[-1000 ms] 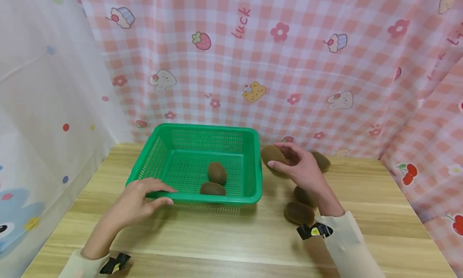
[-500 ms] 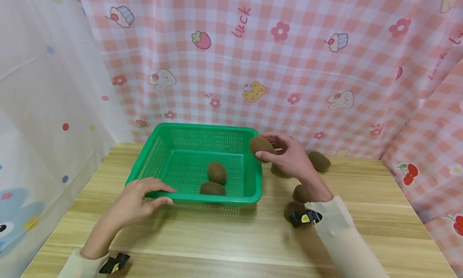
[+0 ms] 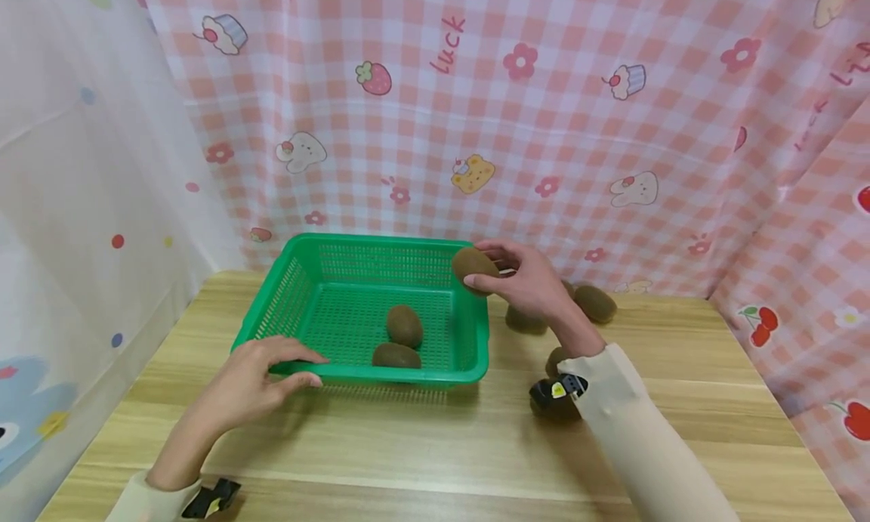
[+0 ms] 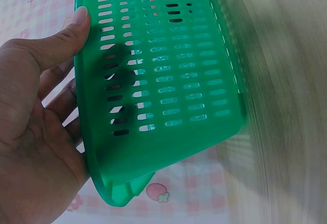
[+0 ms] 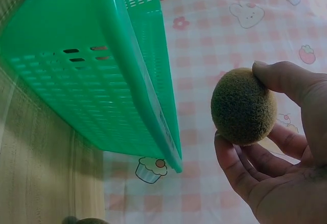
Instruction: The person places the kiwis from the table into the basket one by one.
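Observation:
My right hand (image 3: 526, 280) pinches a brown kiwi (image 3: 474, 270) between thumb and fingers, over the right rim of a green plastic basket (image 3: 481, 348). From the right wrist view, the kiwi (image 5: 243, 106) is held up beside the basket wall (image 5: 102, 88). My left hand (image 3: 254, 378) holds the basket's front left rim. Its thumb lies outside the wall (image 4: 168, 152) and the fingers reach behind it in the left wrist view. Two kiwis lie in the basket near its front: an upright one (image 3: 404, 325) and one on its side (image 3: 396, 355).
Several more kiwis rest on the wooden table (image 3: 435, 461) right of the basket, including one at the back (image 3: 595, 304) and one beside the basket (image 3: 525, 320). My right forearm partly covers others. A pink checked curtain (image 3: 421, 144) hangs behind the table.
My right hand has lifted its kiwi off to the left, from beside the basket to over its right rim. The left hand stays at the rim.

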`<state>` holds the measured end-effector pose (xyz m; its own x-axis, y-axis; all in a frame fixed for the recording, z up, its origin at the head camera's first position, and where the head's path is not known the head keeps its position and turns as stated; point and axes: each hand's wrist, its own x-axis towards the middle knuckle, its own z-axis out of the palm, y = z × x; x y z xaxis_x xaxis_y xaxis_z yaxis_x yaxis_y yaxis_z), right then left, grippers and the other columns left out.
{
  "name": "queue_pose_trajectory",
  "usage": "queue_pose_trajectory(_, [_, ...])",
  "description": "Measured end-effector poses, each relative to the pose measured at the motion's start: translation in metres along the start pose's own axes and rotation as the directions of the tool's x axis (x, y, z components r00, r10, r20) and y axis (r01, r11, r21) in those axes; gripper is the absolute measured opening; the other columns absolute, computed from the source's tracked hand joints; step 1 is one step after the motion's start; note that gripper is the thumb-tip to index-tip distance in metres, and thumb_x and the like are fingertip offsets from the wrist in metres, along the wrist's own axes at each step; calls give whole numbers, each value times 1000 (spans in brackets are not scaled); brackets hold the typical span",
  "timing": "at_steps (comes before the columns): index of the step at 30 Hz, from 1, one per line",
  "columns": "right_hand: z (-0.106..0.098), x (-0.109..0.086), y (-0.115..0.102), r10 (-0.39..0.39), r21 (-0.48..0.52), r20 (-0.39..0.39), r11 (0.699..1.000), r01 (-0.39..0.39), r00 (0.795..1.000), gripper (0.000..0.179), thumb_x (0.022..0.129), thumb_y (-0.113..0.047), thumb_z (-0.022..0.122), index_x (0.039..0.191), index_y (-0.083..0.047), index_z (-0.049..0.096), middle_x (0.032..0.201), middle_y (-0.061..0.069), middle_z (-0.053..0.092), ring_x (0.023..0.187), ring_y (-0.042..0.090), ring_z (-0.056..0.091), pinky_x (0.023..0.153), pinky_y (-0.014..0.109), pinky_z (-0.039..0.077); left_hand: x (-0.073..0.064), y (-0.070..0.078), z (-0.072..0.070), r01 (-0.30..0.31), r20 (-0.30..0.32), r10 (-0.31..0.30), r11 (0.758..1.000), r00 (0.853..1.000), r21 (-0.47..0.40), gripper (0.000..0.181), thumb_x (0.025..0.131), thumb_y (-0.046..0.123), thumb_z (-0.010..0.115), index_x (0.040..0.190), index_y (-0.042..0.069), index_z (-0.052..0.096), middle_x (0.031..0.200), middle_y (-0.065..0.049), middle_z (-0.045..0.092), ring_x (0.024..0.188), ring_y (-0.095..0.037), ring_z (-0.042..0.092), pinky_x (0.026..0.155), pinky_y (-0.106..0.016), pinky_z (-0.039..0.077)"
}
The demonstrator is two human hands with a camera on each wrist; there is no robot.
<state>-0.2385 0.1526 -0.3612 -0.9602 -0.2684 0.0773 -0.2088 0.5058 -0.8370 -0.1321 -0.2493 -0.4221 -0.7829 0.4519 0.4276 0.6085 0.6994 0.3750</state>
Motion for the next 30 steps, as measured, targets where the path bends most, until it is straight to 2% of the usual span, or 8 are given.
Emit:
queue_pose_trajectory(9, [6, 9, -7, 8, -36, 20, 999, -7, 1000, 58, 86, -41, 83, 137, -23, 62, 140, 7, 62, 125, 28, 61, 103, 49, 52, 1, 0, 1, -4, -4, 4, 1000, 1000, 3, 26, 79, 22, 89, 101, 34, 79, 96, 21, 75, 91, -5, 69, 78, -33, 57])
queue_pose_trajectory(14, [10, 17, -12, 10, -65, 48, 998, -7, 999, 56, 87, -41, 82, 136, -24, 62, 142, 7, 60, 123, 28, 61, 99, 47, 54, 1, 1, 1, -6, -14, 6, 1000, 1000, 1, 27, 78, 22, 90, 100, 33, 80, 96, 20, 75, 91, -5, 70, 79, -34, 58])
queue_pose_trajectory(20, [14, 28, -17, 3, -121, 74, 993, 6, 997, 54, 87, -44, 81, 135, -28, 63, 138, 5, 61, 118, 26, 63, 91, 41, 56, 1, 1, 0, -15, -21, 14, 1000, 1000, -8, 28, 77, 21, 90, 100, 33, 80, 95, 20, 75, 91, -5, 70, 78, -33, 58])
queue_pose_trajectory(30, [26, 45, -25, -19, -140, 106, 990, 34, 994, 53, 88, -38, 81, 135, -20, 63, 132, 8, 65, 113, 26, 66, 89, 40, 57, 1, -1, 1, -26, -19, 26, 1000, 999, -1, 27, 78, 22, 90, 100, 34, 79, 96, 21, 75, 91, -5, 70, 78, -34, 58])
